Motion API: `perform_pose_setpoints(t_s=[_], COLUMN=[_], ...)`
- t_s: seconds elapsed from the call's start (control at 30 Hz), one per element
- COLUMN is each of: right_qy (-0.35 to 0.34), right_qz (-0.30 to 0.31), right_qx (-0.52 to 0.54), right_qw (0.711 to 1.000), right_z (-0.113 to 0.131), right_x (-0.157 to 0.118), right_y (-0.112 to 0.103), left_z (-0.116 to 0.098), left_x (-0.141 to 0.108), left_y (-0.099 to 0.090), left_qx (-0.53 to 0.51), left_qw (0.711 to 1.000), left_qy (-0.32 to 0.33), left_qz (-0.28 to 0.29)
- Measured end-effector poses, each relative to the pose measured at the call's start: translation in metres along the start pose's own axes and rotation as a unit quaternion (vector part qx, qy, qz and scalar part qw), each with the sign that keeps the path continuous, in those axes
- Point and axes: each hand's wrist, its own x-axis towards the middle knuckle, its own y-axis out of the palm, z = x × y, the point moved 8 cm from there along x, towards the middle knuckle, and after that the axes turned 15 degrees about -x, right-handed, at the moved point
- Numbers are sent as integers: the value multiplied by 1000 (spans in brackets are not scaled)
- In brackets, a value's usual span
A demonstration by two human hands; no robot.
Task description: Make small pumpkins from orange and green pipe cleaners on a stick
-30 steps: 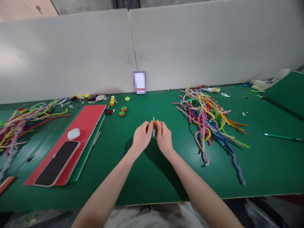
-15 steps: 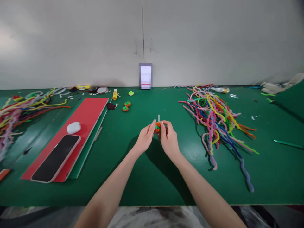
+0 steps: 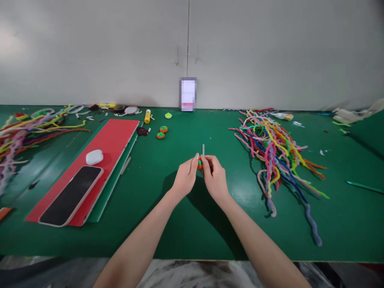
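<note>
Between my two hands, above the green table, is a small orange pipe-cleaner piece with a green top (image 3: 200, 163). My left hand (image 3: 186, 176) is closed on its left side, thumb pressed on it. From the right my right hand (image 3: 215, 176) grips it too, thumb beside the green part. Fingers cover most of the piece. A pale narrow strip (image 3: 203, 149) shows just beyond the fingertips; whether it touches the piece I cannot tell. Two similar orange pieces with green tops (image 3: 162, 132) lie farther back on the left, near a small yellow-green one (image 3: 168, 115).
A bundle of coloured pipe cleaners (image 3: 270, 152) lies right, another (image 3: 27, 132) far left. Red boards (image 3: 111, 140) carry a phone (image 3: 72, 196) and a white case (image 3: 94, 157). A glue stick (image 3: 147, 116) stands behind. A blurred screen (image 3: 188, 95) leans on the wall. A green pen (image 3: 363, 186) lies right.
The view has shifted slightly. Both hands stay on the orange piece, which has turned a little and is now more covered by the fingers.
</note>
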Motion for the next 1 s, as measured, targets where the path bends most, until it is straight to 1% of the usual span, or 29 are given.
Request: perform_pose_setpoints(t_s=[0.17, 0.27, 0.43, 0.57, 0.8, 0.9, 1.0], right_qy=[6, 3, -1, -5, -9, -9, -9], right_qz=[-20, -23, -8, -2, 27, 35, 21], right_qx=[-15, -5, 1, 1, 14, 32, 49], right_qw=[1000, 1000, 1000, 1000, 1000, 999, 999], right_z=[2, 3, 2, 2, -1, -2, -3], right_x=[-3, -3, -2, -1, 2, 3, 3], right_y=[-3, -2, 1, 1, 3, 5, 5], left_z=[-5, -3, 6, 9, 8, 11, 16], left_x=[-2, -1, 1, 2, 4, 3, 2], left_y=[2, 2, 1, 0, -1, 0, 1], left_qx=[20, 26, -22, -68, -70, -108, -145], left_qw=[1000, 999, 1000, 997, 997, 994, 988], left_qy=[22, 21, -9, -22, -18, -31, -52], left_qz=[3, 2, -9, -4, 18, 2, -15])
